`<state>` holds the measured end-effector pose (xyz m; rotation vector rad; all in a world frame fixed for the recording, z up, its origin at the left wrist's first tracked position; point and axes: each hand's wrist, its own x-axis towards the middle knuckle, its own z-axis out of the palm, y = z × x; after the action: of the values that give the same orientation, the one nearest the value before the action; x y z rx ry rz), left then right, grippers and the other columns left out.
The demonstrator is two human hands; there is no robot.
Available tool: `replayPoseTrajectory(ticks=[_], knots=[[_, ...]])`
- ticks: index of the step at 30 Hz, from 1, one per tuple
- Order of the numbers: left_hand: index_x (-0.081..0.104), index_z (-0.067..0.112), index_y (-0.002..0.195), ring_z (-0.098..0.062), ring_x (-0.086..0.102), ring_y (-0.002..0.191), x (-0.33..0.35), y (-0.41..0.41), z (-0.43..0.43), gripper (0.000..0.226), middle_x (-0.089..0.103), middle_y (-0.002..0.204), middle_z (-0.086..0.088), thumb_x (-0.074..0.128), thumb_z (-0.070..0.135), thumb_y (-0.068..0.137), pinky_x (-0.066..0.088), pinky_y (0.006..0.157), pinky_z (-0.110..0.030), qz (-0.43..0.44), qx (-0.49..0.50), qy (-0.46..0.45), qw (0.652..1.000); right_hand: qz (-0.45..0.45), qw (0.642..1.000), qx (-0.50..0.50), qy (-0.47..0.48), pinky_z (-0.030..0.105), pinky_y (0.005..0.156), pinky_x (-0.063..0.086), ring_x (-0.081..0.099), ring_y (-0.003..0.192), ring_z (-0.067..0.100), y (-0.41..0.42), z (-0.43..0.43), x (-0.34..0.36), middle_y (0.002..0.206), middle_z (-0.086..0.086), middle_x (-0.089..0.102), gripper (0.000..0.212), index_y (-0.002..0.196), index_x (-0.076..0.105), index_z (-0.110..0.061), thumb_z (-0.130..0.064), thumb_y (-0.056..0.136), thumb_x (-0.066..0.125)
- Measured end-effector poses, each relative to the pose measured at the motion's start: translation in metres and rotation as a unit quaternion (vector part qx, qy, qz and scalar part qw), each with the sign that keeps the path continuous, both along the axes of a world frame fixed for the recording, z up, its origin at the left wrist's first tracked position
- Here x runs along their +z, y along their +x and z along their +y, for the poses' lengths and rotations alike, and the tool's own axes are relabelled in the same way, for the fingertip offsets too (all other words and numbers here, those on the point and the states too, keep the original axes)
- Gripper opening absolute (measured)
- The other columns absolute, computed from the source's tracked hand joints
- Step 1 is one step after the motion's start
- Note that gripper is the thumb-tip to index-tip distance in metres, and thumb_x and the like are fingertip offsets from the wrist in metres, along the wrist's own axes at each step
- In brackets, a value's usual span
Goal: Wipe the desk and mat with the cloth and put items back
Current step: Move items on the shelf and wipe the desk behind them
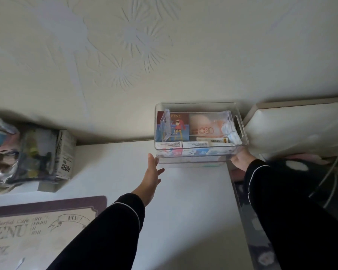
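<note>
At desk's (183,211) right edge, hands (151,172) (240,159) touch clear bin (193,157).

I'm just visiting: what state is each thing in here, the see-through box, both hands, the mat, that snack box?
Clear bin: upright, open-topped, cards and packets inside, at the desk's far right corner.
Left hand: fingers straight, touching the bin's near left corner.
Right hand: at the bin's near right corner, fingers hidden.
Mat: flat on the desk, partly out of view.
Snack box: standing on end by the wall.
</note>
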<state>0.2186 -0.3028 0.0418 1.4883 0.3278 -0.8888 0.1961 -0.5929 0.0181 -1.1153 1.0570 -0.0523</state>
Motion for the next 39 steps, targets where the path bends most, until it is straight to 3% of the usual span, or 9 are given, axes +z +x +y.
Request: replayPoseTrajectory(ticks=[8,11,14,17,21,27,32,34,39], knots=[[0.029,0.024,0.148,-0.015,0.048,0.118,-0.008,-0.002,0.013,0.060,0.034,0.148,0.009,0.015,0.056,0.099,0.033,0.108,-0.044,-0.010,-0.034,0.000,0.999,0.069,0.995,-0.072,-0.014,0.023,0.056,0.033,0.046,0.062,0.015,-0.020,0.015,0.010,0.076,0.001,0.050,0.025,0.078,0.048,-0.020,-0.003,0.084,0.031],[0.040,0.019,0.142,-0.014,0.055,0.113,-0.013,-0.004,0.044,0.046,0.046,0.141,0.004,0.036,0.040,0.101,0.041,0.098,-0.038,-0.044,0.002,0.032,0.999,0.132,0.983,-0.078,-0.101,0.018,0.053,0.030,0.042,0.064,0.010,-0.034,0.052,0.012,0.104,0.016,0.060,0.019,0.083,0.053,-0.021,-0.013,0.093,0.040],[0.051,0.018,0.129,-0.011,0.060,0.102,-0.012,-0.003,0.086,0.031,0.059,0.126,-0.001,0.043,0.022,0.100,0.045,0.088,-0.032,-0.089,0.078,0.065,0.991,0.158,0.962,-0.084,-0.204,0.013,0.062,0.033,0.055,0.093,0.026,-0.042,0.114,0.000,0.122,0.027,0.055,0.025,0.111,0.058,0.003,-0.008,0.097,0.040],[0.057,0.015,0.120,-0.014,0.062,0.097,-0.007,0.002,0.141,0.029,0.064,0.117,-0.004,0.043,0.008,0.096,0.046,0.081,-0.027,-0.140,0.144,0.123,0.972,0.104,0.985,0.048,-0.128,0.036,0.074,0.039,0.051,0.085,0.026,-0.026,0.197,-0.001,0.089,0.016,0.055,0.012,0.087,0.055,-0.009,-0.012,0.093,0.045],[0.062,0.017,0.110,-0.007,0.058,0.091,0.006,0.008,0.214,0.030,0.065,0.109,0.001,0.049,0.002,0.088,0.042,0.075,-0.016,-0.238,0.182,0.265,0.917,0.024,0.954,0.271,-0.127,0.032,0.065,0.042,0.051,0.068,0.019,0.014,0.294,0.014,0.072,0.002,0.055,0.016,0.079,0.059,-0.015,-0.016,0.092,0.051],[0.053,0.009,0.116,-0.023,0.041,0.113,0.018,0.034,0.292,0.037,0.050,0.121,-0.008,0.064,0.007,0.081,0.033,0.096,-0.030,-0.362,0.176,0.410,0.819,0.042,0.915,0.386,-0.112,0.027,0.062,0.041,0.050,0.065,0.017,0.069,0.401,0.000,0.075,0.007,0.056,0.021,0.093,0.060,0.001,-0.015,0.093,0.046],[0.048,0.000,0.121,-0.034,0.040,0.110,0.025,0.061,0.310,0.054,0.045,0.119,-0.019,0.072,0.010,0.073,0.031,0.101,-0.039,-0.423,0.125,0.458,0.772,0.052,0.892,0.433,-0.122,0.029,0.086,0.045,0.053,0.105,0.022,0.106,0.452,-0.014,0.128,0.012,0.054,0.039,0.133,0.049,-0.008,-0.015,0.095,0.043],[0.047,0.003,0.126,-0.034,0.041,0.112,0.028,0.073,0.308,0.057,0.046,0.124,-0.017,0.070,0.014,0.075,0.034,0.100,-0.041,-0.407,0.076,0.458,0.786,0.042,0.892,0.434,-0.115,0.038,0.104,0.042,0.049,0.122,0.025,0.117,0.467,-0.012,0.143,0.008,0.045,0.044,0.142,0.040,-0.011,-0.020,0.098,0.041],[0.037,0.007,0.134,-0.033,0.041,0.121,0.034,0.103,0.297,0.071,0.046,0.131,-0.014,0.069,0.035,0.078,0.032,0.100,-0.039,-0.350,-0.027,0.524,0.776,-0.018,0.906,0.423,-0.007,0.033,0.093,0.045,0.059,0.108,0.022,0.129,0.483,0.000,0.121,0.003,0.064,0.026,0.111,0.062,-0.023,-0.035,0.100,0.042]])
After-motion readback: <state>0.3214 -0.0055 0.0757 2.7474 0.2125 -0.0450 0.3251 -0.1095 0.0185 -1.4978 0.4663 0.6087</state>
